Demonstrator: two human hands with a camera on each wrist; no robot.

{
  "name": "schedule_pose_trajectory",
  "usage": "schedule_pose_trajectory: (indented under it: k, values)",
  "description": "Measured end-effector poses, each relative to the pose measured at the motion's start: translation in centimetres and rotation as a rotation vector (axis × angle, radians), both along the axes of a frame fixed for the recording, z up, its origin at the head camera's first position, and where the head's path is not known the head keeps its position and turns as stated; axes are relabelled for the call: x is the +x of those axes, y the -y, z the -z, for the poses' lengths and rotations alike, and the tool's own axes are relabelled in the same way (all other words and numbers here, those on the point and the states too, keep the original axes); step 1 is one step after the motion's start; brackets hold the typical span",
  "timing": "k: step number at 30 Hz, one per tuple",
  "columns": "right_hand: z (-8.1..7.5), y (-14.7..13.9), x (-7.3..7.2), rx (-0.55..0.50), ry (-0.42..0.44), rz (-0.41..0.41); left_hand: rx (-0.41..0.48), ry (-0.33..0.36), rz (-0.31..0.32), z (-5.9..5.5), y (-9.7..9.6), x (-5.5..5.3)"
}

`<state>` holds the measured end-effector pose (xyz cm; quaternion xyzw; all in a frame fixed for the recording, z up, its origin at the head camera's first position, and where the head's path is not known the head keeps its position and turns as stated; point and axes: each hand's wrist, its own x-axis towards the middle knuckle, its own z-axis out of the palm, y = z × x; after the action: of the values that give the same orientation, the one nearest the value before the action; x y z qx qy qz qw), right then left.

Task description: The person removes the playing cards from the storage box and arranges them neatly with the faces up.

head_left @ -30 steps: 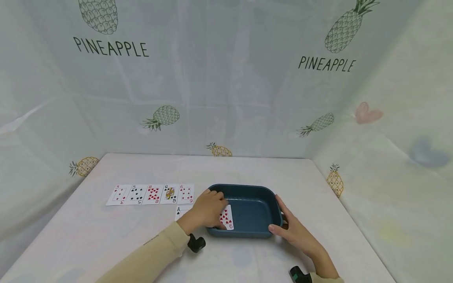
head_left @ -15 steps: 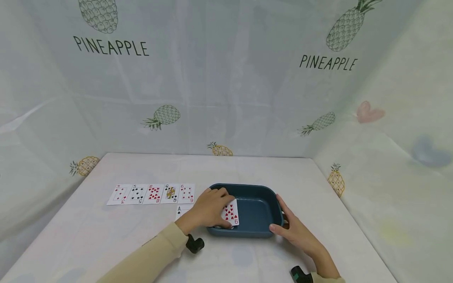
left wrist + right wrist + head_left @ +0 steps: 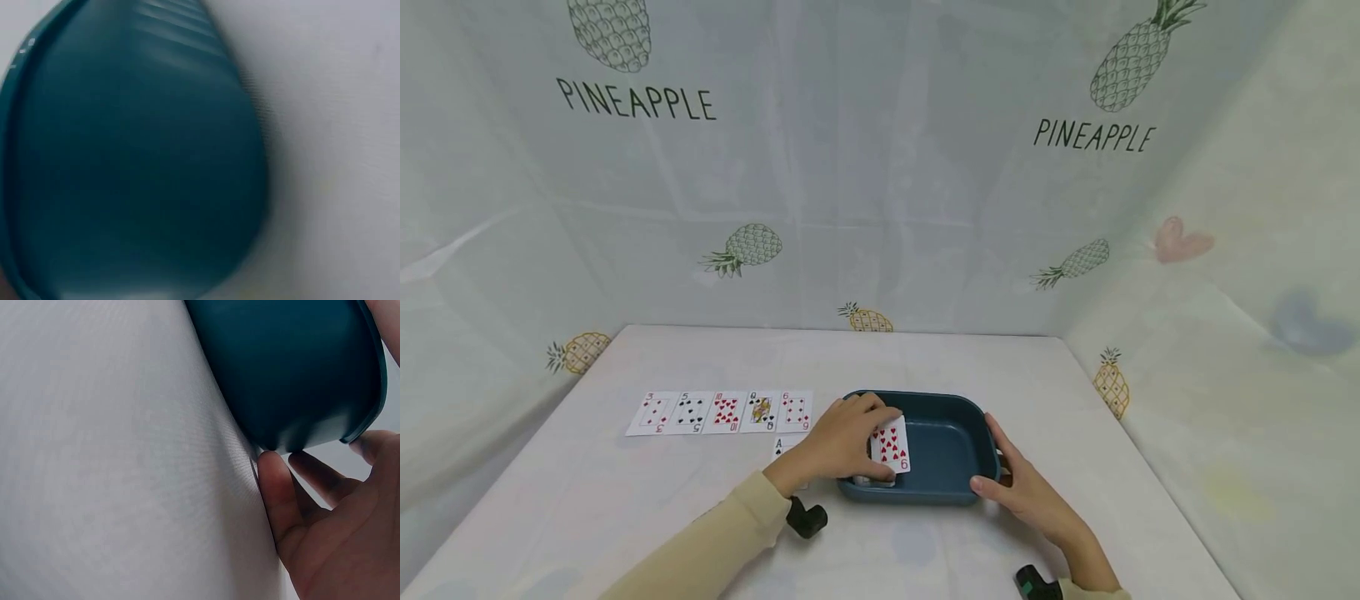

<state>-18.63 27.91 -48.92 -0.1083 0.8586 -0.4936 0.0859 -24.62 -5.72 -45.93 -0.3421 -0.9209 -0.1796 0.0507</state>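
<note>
Over the left end of the dark blue tray (image 3: pixel 940 458), my left hand (image 3: pixel 842 442) pinches a nine of hearts playing card (image 3: pixel 891 447) between thumb and fingers. Beneath its thumb, the edge of another card (image 3: pixel 876 481) shows inside the tray. At the opposite end, my right hand (image 3: pixel 1026 492) holds the tray's corner, thumb on the near side and fingers along the end wall. In the right wrist view, the fingertips (image 3: pixel 273 459) touch the tray's outer wall. Only the tray's outer side (image 3: pixel 156 156) fills the left wrist view, so the card is hidden there.
Several face-up cards (image 3: pixel 725 412) lie in a row left of the tray on the white-covered table (image 3: pixel 625 517). Below the row's right end, an ace (image 3: pixel 784 443) is partly covered by my left wrist. A pineapple-printed curtain (image 3: pixel 880 167) hangs behind.
The nine of hearts has shifted slightly right and up in the tray as my left thumb and fingers took it. My right hand and the tray stay put.
</note>
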Motion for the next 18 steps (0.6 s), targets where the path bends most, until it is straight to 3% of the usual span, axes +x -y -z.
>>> schedule_pose_trajectory:
  k: [6,12,18]
  values:
    - [0.1,0.0,0.1,-0.019,0.006,-0.006,0.061,0.065,0.001,-2.2,0.5,0.3]
    - [0.1,-0.1,-0.1,-0.009,-0.005,-0.010,0.091,0.064,0.006,-4.7,2.0,0.5]
    - [0.1,-0.1,-0.1,-0.005,-0.007,-0.010,0.069,0.051,-0.017,-5.8,4.5,0.7]
